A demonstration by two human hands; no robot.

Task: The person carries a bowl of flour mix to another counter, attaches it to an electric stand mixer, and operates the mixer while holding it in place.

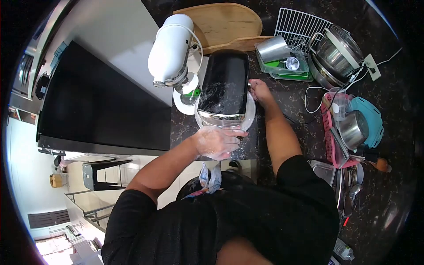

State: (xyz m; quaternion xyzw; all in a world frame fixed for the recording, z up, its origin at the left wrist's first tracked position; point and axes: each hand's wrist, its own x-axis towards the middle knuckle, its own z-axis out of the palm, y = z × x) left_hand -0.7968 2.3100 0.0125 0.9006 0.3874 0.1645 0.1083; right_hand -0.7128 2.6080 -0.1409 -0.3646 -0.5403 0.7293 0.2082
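A black machine (224, 84), box-shaped with a chrome front edge and dusted with white powder, stands on the counter in front of me. It looks like a dough roller, though its rollers are hidden. A round white plate (250, 110) shows beneath and around it. My left hand (216, 142), coated in white powder, is stretched out just below the chrome edge, fingers pointing right; nothing shows in it. On the machine's right side, my right hand (261, 92) has its fingers curled at a small metal knob, partly covered by them.
Left of the machine stands a white stand mixer (170, 51). Behind are wooden boards (227, 24). To the right are a clear plastic container (282, 66), steel pots (338, 53), cords and a pink basket (327, 132) of utensils. A black refrigerator (101, 101) borders the left.
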